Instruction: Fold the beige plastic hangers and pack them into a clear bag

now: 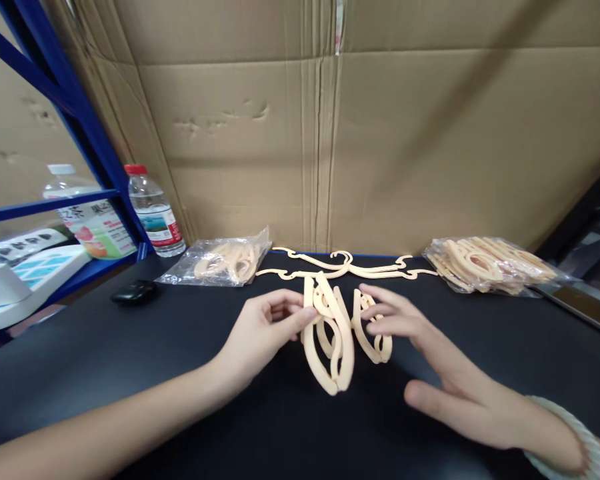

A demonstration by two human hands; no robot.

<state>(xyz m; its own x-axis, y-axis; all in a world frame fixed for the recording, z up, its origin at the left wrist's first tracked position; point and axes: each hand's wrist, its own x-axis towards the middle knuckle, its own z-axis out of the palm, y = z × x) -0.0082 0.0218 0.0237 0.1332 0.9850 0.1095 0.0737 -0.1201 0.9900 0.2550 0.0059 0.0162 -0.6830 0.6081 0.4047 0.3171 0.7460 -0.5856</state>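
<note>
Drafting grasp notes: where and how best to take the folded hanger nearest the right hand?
Folded hanger: probably pinch the near end, where the curved arms come together, with the grip coming from the right and near side. That end faces the wearer, uncovered; the right hand overlaps the far part, and the held hanger in the left hand crowds the left side.

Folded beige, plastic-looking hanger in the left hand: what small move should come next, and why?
Likely the right hand should bring its thumb in to grip the folded beige, plastic-looking hanger by its fingertips: the thumb stands apart from it, and the left hand holds the front folded hanger. Whether the fingertips touch is hard to tell.
</note>
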